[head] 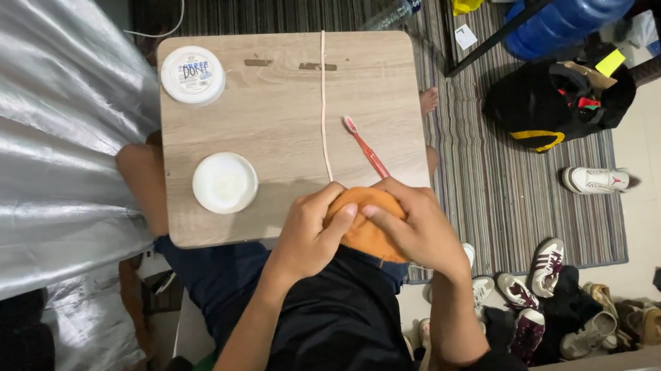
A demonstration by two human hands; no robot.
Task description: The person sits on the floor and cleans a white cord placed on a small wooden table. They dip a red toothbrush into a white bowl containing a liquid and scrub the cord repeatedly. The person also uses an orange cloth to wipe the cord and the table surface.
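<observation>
Bench (286, 114), pale wood, small, set across the person's lap. Round white lid (192, 74) at its far left corner; open white tub (225, 182) nearer, well apart from the lid. Left hand (309, 233) at the near edge, fingers curled onto an orange cloth (370, 236). Thin pale strap (324, 100) runs down the bench middle, ending just beside the cloth. Red toothbrush (365, 147) lies slanted, bristle end away, handle end reaching the cloth. Right hand (416, 229) clasps the cloth's other side, fingers closed upon it. Striped rug (512, 186) and scattered shoes (534, 286) further right.
</observation>
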